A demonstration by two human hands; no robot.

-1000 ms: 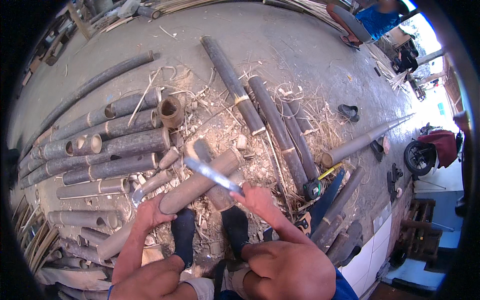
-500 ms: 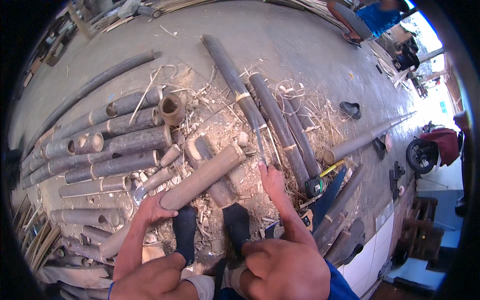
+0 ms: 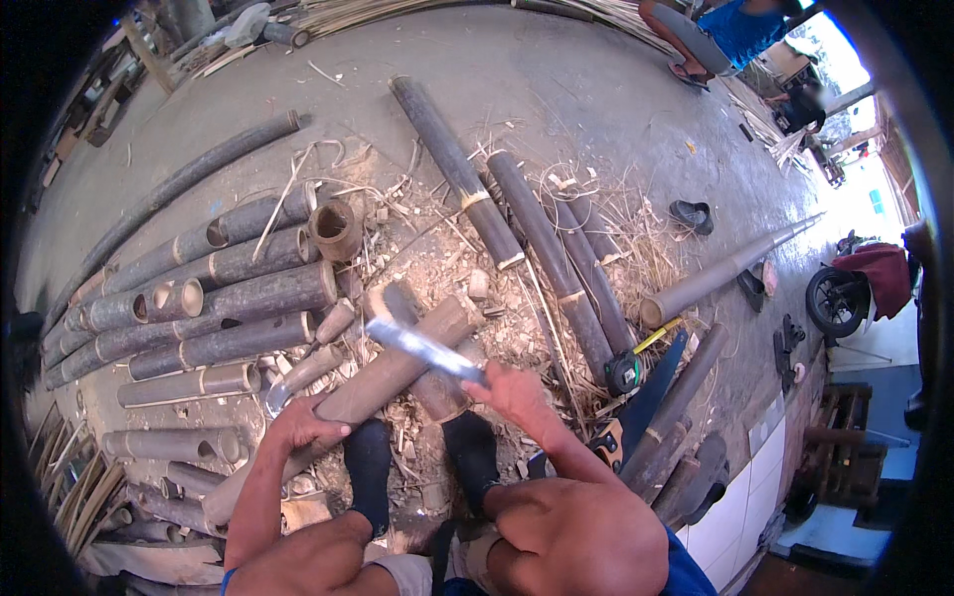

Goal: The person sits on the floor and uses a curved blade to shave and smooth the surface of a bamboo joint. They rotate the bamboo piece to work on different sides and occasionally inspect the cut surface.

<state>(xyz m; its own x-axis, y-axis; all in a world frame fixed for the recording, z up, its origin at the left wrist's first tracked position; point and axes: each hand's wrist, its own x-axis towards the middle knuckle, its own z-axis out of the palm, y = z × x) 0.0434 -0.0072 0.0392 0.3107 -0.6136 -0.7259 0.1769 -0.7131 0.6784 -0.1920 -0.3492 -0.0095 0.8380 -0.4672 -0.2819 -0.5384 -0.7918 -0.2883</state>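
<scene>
My left hand (image 3: 303, 425) grips the bamboo pole (image 3: 383, 382); my right hand (image 3: 512, 389) closes around a machete (image 3: 422, 349) above it.

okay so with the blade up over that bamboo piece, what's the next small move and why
Probably bring the blade down onto the bamboo. The right hand holds it raised just above the piece, and the left hand steadies the bamboo lower down, clear of the blade.

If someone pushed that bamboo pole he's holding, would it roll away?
Probably: the pole is round. It lies propped across a block, so it might also tip. The left hand pins it down. It looks stiff, not bendy.
</scene>
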